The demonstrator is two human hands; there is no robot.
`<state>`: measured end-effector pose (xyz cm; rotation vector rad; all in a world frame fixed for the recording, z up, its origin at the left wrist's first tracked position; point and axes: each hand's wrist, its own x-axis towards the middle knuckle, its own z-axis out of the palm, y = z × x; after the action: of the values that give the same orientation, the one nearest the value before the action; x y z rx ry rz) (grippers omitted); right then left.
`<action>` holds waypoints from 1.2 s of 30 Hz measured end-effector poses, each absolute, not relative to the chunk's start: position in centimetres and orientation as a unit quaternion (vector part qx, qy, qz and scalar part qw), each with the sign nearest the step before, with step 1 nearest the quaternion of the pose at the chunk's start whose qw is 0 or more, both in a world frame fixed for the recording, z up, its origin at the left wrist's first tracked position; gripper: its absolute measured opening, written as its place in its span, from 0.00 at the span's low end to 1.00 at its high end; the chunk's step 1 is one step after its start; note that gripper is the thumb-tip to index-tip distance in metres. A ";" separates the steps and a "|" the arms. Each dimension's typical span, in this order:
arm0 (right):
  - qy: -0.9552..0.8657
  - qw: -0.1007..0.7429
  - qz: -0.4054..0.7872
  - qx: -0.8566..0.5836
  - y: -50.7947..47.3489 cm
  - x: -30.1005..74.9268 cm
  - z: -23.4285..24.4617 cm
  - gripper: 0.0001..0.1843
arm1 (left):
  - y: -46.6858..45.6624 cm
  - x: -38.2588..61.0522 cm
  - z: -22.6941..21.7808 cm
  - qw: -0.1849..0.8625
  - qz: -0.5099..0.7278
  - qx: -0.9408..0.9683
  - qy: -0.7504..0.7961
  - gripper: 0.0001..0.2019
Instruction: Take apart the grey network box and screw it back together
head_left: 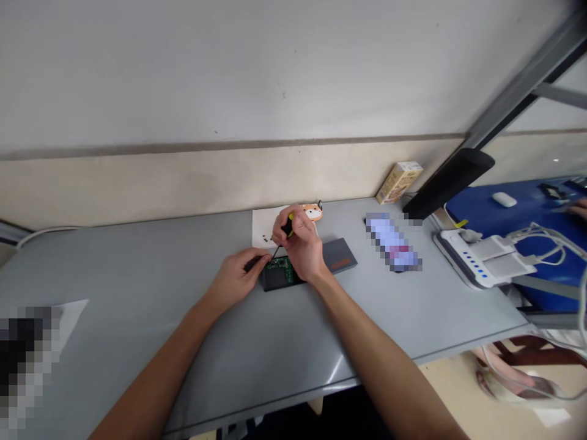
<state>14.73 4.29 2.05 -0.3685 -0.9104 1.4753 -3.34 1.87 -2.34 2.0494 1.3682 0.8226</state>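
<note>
My right hand [300,244] is closed round a small screwdriver [287,228] with a black and yellow handle, its thin shaft slanting down to the left. The tip meets a green circuit board [280,269] lying in a dark open case [275,280] on the grey table [137,287]. My left hand [238,275] rests on the table at the case's left end, fingers pinched against its edge. A dark grey cover with an orange label [340,256] lies just right of my right hand. Tiny dark screws [267,238] sit on a white sheet of paper [263,227] behind the case.
A small orange animal figure [313,212] lies behind my right hand. A tan carton [398,181] stands at the wall, a blurred object [393,242] lies to the right. A white multi-port charger [472,260] with cables sits at the right edge. Another person's hand [578,209] shows over a blue surface.
</note>
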 end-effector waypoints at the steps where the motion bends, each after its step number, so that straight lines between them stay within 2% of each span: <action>1: -0.398 0.631 0.647 -0.159 4.3 14.7 2.1 0.17 | 1.9 -3.4 -2.4 0.269 0.306 0.759 0.508 0.13; 30: -0.403 0.623 0.641 -0.195 4.0 14.7 2.3 0.18 | 1.7 -3.1 -1.8 0.278 0.297 0.754 0.516 0.15; 36: -0.394 0.637 0.643 -0.159 4.1 14.9 2.3 0.16 | 1.8 -3.2 -2.0 0.280 0.298 0.757 0.510 0.15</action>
<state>14.91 4.14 2.30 -0.3635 -0.9005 1.4687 -3.25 1.84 -2.02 2.0295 1.3682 0.7998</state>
